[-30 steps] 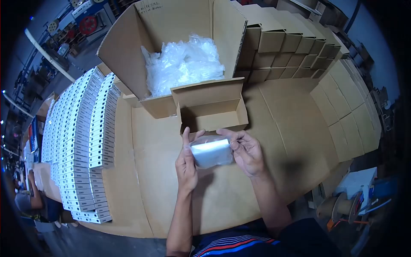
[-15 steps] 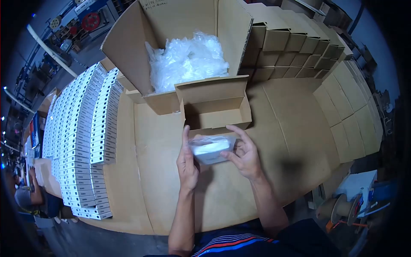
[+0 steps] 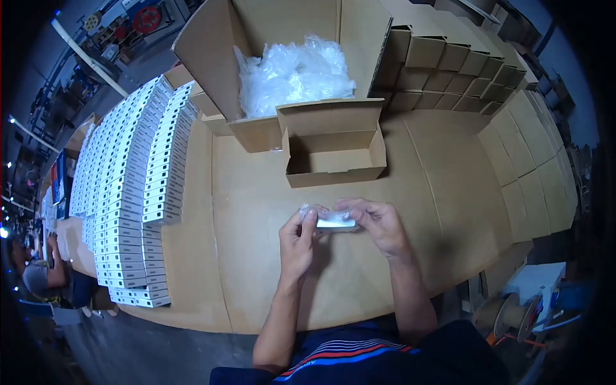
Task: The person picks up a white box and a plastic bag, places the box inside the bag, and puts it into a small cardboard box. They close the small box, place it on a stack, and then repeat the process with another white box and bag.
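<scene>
Between my hands is a small white box in a clear plastic bag (image 3: 335, 222), held above the table in front of me. My left hand (image 3: 298, 240) grips its left end, thumb on the near side. My right hand (image 3: 380, 226) has its fingers closed at the right end and along the bag's upper edge. Just beyond them stands an open brown carton (image 3: 337, 176), its lid flap raised at the back; the part of its floor that shows is bare. Behind that, a large cardboard box (image 3: 212, 61) holds a heap of clear plastic bags (image 3: 295, 74).
Long stacked rows of small white boxes (image 3: 125, 192) line the left side. Folded brown cartons (image 3: 455, 61) are piled at the back right, with more cartons (image 3: 536, 170) at the right edge. Cardboard covers the table (image 3: 250, 282). Another person (image 3: 48, 276) is at far left.
The bagged box has tilted so its narrow side shows, and my right fingers have moved onto the bag's upper edge. The whole view has shifted slightly.
</scene>
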### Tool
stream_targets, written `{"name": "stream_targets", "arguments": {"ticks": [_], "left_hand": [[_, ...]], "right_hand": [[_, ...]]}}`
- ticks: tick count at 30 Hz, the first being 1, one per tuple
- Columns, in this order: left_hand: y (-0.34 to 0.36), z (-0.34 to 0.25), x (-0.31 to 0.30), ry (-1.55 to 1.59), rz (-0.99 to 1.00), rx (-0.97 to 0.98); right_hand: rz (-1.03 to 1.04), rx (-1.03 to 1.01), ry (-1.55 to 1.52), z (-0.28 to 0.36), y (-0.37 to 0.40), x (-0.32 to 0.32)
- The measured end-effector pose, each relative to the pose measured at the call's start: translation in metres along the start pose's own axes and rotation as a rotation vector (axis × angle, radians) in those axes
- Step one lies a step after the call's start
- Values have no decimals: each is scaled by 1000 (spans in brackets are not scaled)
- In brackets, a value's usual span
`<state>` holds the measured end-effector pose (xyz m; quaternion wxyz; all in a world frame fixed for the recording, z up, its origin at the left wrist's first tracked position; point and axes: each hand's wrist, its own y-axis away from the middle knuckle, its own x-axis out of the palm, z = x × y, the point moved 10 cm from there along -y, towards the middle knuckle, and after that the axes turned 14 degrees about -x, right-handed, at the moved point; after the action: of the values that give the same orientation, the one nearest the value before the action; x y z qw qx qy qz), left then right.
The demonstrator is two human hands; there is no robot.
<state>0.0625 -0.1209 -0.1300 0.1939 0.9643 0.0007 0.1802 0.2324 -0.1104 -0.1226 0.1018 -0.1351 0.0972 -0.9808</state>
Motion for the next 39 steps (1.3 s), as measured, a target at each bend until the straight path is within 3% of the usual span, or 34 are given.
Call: {"name": "stream_targets", "arguments": {"ticks": [2, 5, 6, 9, 10, 13, 16, 19, 21, 25, 29, 34, 39], "left_hand": [[0, 8, -9, -106, -49, -21], [-1, 20, -22, -77, -91, -23], [-1, 21, -25, -52, -103, -18], [1, 20, -30, -21, -112, -20], [1, 21, -31, -49, -120, -11], [3, 20, -24, -96, -110, 7], [3, 21, -19, -111, -34, -30], [13, 6, -21, 7, -119, 46], [25, -13, -7, -37, -19, 81], [37, -31, 8, -450, 98, 225], [23, -7, -10, -563, 170, 94], [15, -6, -13, -546, 163, 77], [11, -1, -4, -459, 162, 75]], "right_hand": [[-125, 58, -57, -6, 1, -6], [-397, -71, -419, 7, 6, -17], [-344, -121, -483, 11, 7, -15], [-6, -373, -76, 31, 12, 3], [58, -345, -145, 28, 15, 13], [93, -128, 182, 7, 18, 22], [57, -137, 207, 4, 16, 20], [72, -93, 309, 9, 15, 19], [73, -73, 387, 15, 14, 19], [96, -191, 474, 22, 13, 23], [152, -318, 677, 49, 10, 31], [369, -536, 897, 74, 5, 51], [680, -496, 1189, 76, 6, 63]]}}
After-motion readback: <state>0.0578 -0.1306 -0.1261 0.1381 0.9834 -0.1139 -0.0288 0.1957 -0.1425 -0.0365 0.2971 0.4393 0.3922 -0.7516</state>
